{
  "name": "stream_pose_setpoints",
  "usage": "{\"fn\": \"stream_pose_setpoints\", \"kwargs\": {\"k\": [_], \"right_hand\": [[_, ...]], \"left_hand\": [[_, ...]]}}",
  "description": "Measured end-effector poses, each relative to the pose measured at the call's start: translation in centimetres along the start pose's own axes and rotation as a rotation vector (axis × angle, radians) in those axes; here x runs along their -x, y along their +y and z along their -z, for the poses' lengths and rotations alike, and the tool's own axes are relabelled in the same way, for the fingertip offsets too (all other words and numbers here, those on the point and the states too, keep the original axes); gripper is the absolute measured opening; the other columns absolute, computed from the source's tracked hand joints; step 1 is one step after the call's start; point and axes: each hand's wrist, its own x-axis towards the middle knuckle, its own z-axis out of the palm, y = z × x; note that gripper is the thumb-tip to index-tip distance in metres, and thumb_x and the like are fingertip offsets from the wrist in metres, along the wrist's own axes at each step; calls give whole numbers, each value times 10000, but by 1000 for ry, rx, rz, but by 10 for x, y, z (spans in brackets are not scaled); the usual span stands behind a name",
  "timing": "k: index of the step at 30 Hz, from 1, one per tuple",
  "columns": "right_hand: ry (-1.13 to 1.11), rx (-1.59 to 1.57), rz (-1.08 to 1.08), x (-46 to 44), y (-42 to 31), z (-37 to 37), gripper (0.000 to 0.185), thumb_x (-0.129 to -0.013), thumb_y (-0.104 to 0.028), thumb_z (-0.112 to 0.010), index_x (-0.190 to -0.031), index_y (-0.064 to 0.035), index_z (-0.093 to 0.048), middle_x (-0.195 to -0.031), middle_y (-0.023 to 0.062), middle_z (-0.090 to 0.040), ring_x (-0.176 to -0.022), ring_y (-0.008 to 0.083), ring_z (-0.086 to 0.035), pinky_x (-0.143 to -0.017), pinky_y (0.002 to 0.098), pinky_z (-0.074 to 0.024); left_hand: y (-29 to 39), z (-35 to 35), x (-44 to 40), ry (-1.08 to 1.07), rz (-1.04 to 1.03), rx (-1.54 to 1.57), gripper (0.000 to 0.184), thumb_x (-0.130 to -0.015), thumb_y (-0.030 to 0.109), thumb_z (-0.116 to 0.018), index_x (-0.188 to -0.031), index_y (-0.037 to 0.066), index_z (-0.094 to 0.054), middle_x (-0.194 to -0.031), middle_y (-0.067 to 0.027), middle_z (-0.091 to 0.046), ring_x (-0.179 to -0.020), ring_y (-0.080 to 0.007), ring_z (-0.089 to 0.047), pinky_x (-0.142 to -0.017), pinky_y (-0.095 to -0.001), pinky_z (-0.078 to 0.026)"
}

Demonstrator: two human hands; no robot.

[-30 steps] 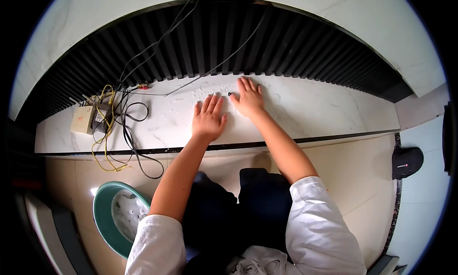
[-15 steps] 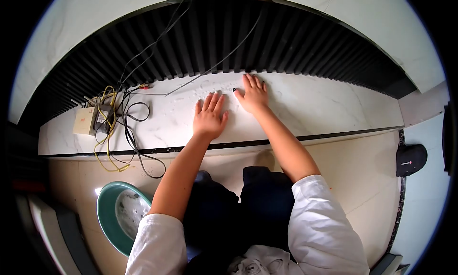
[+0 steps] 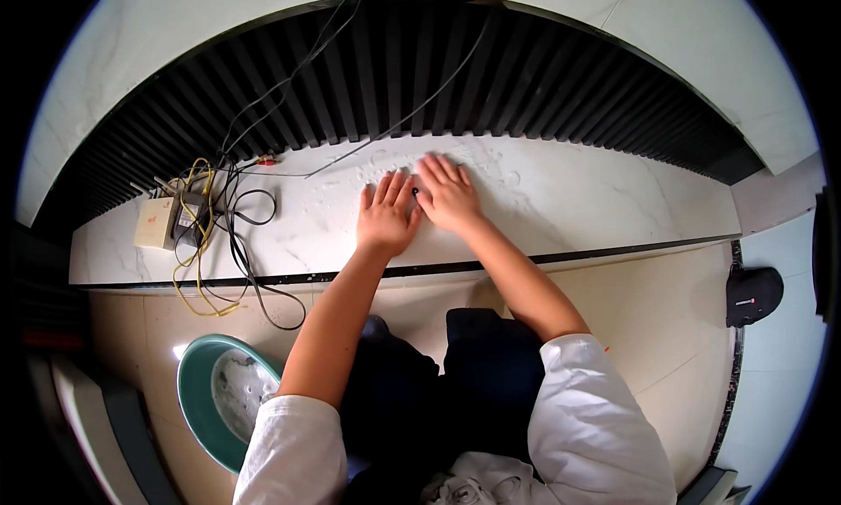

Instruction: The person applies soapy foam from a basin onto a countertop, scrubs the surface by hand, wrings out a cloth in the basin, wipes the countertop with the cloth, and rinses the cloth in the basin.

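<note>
Head view showed the left hand (image 3: 386,216) and right hand (image 3: 449,198) open, palms down, gripping nothing, close together on the wet marble-patterned ledge (image 3: 596,194) below the slatted panel (image 3: 455,71), fingers spread probably for broad contact. A sudsy basin (image 3: 194,404) stood to the left, seemingly within reach; cables (image 3: 207,233) lay bunched beside a pale box (image 3: 154,223), apart from the hands.

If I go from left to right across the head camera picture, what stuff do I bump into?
A cream rectangular box → a green plastic tub with foamy liquid in it → the person's bare left hand → their bare right hand → a rounded black object with a small logo.
</note>
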Motion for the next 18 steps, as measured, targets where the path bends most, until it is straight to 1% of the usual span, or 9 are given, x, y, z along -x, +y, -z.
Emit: {"fn": "stream_pose_setpoints", "kwargs": {"k": [1,4,7,9,10,11,13,14,18], "right_hand": [[-41,-34,-10,1,1,5,626,-847,-442,-393,-1373,-132,-256,-1436,35,-231,-1338,205,-156,-1080,416,-119],[11,8,-287,-15,28,7,623,-863,-461,-364,-1378,-133,-244,-1454,21,-184,-1343,197,-143,-1082,395,-116],[58,80,-303,-13,22,-5,625,-855,-454,-384,-1374,-131,-253,-1450,30,-193,-1340,203,-153,-1078,395,-130],[-26,65,-38,2,6,-4,633,-847,-459,-400,-1368,-129,-261,-1444,35,-207,-1339,207,-155,-1080,397,-129],[-46,-25,-17,6,4,1,642,-842,-470,-407,-1367,-129,-262,-1440,48,-214,-1339,216,-152,-1081,401,-127],[-30,-5,-36,7,9,10,634,-849,-459,-402,-1369,-126,-258,-1442,47,-212,-1339,212,-154,-1081,404,-126],[50,13,-305,-2,29,8,631,-858,-452,-386,-1375,-117,-245,-1448,43,-197,-1339,210,-152,-1083,401,-118],[60,-7,-349,0,35,7,624,-870,-442,-359,-1382,-111,-227,-1454,47,-179,-1346,213,-132,-1087,395,-103],[-89,-13,-142,12,2,6,655,-849,-450,-397,-1389,-134,-203,-1460,64,-148,-1347,226,-127,-1084,415,-115]], "left_hand": [[1,3,0,-8,3,0,528,-875,376,-361,-1349,153,-301,-1416,-55,-272,-1321,-204,-209,-1071,-423,-131],[0,2,1,8,-2,-7,529,-874,379,-363,-1350,155,-300,-1415,-54,-275,-1321,-203,-211,-1070,-423,-134],[-1,-2,2,12,-2,-9,526,-874,375,-363,-1349,156,-302,-1413,-55,-279,-1319,-205,-215,-1069,-425,-138],[-1,-1,-2,9,0,1,526,-875,375,-358,-1349,155,-303,-1413,-56,-280,-1320,-206,-214,-1068,-432,-137],[-1,-1,-2,4,0,9,527,-875,377,-354,-1349,153,-304,-1412,-57,-280,-1320,-206,-211,-1067,-439,-134],[-1,-1,-2,-2,2,18,528,-875,378,-350,-1350,152,-304,-1412,-58,-280,-1321,-206,-209,-1066,-446,-131],[-1,-1,-2,20,-4,18,528,-874,377,-352,-1349,150,-306,-1412,-58,-281,-1321,-205,-210,-1067,-444,-130],[-2,-1,0,26,-6,18,528,-874,376,-353,-1348,149,-307,-1412,-59,-281,-1321,-205,-211,-1067,-444,-130],[-1,0,-4,18,-2,0,520,-875,374,-365,-1345,157,-313,-1412,-58,-281,-1318,-209,-215,-1067,-431,-141]]}}
